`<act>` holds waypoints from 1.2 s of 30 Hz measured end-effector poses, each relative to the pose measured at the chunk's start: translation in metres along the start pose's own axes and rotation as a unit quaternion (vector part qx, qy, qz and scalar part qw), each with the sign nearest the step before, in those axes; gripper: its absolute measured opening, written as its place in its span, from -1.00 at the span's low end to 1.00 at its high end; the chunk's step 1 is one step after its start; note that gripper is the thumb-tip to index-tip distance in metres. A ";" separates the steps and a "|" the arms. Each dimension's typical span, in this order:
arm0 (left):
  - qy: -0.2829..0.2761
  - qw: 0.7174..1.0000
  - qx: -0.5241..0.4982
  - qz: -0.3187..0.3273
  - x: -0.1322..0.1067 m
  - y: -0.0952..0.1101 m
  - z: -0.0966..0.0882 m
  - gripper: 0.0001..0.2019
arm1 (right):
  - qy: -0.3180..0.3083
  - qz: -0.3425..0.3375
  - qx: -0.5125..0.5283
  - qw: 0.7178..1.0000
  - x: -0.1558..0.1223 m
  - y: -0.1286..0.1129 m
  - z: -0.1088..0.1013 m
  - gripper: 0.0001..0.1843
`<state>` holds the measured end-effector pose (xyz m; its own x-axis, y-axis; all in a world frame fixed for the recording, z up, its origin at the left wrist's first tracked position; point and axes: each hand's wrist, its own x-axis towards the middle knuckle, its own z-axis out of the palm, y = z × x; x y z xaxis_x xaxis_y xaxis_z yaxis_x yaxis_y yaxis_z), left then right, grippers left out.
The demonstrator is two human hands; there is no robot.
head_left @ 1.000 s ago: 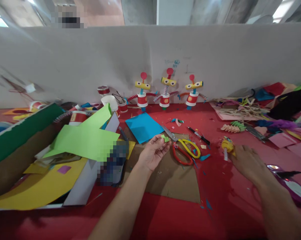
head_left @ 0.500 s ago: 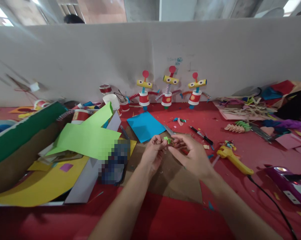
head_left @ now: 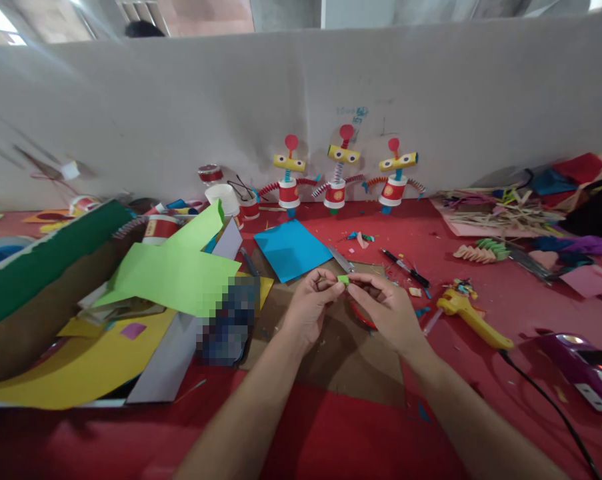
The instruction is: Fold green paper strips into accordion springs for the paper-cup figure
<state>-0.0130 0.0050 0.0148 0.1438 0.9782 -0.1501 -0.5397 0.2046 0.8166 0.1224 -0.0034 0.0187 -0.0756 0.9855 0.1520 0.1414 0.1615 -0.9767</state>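
Note:
Between the fingertips of both hands is a small folded piece of green paper (head_left: 343, 280). My left hand (head_left: 313, 300) is closed, pinching it from the left. From the right, my right hand (head_left: 381, 307) pinches the same piece between thumb and finger. Under the hands lies a brown cardboard sheet (head_left: 351, 367). Something red and curved (head_left: 363, 317) shows beside my right hand, partly hidden by it. Just beyond the hands are scissors (head_left: 341, 260), partly covered, and a sheet of blue paper (head_left: 293, 250).
Three paper-cup robot figures (head_left: 335, 195) stand along the white partition (head_left: 181, 100). To the right lie a black pen (head_left: 405, 268), a yellow glue gun (head_left: 473, 320) with its cord and a purple power strip (head_left: 581, 367). A box (head_left: 165, 360) of coloured paper and a blurred dark object (head_left: 228, 327) are left.
The right hand's fingers have closed in on the green paper beside the left hand's. The red curved thing now shows below the right hand. The view has shifted slightly.

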 end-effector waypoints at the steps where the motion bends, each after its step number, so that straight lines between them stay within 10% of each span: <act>1: 0.001 1.000 0.000 -0.001 0.000 -0.001 -0.001 -0.71 | -0.002 0.003 0.005 1.000 0.000 0.001 0.000 -0.70; 25: -0.008 0.998 0.055 0.036 0.002 -0.003 -0.007 -0.81 | -0.041 0.080 0.122 0.989 0.006 0.006 -0.009 -0.71; 36: 0.010 0.997 0.063 0.038 0.002 -0.005 -0.006 -0.71 | -0.024 0.002 0.033 0.999 0.002 0.010 -0.004 -0.79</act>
<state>-0.0154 0.0062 0.0068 0.0889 0.9914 -0.0962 -0.4400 0.1257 0.8892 0.1275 0.0005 0.0096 -0.1220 0.9822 0.1427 0.0770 0.1527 -0.9853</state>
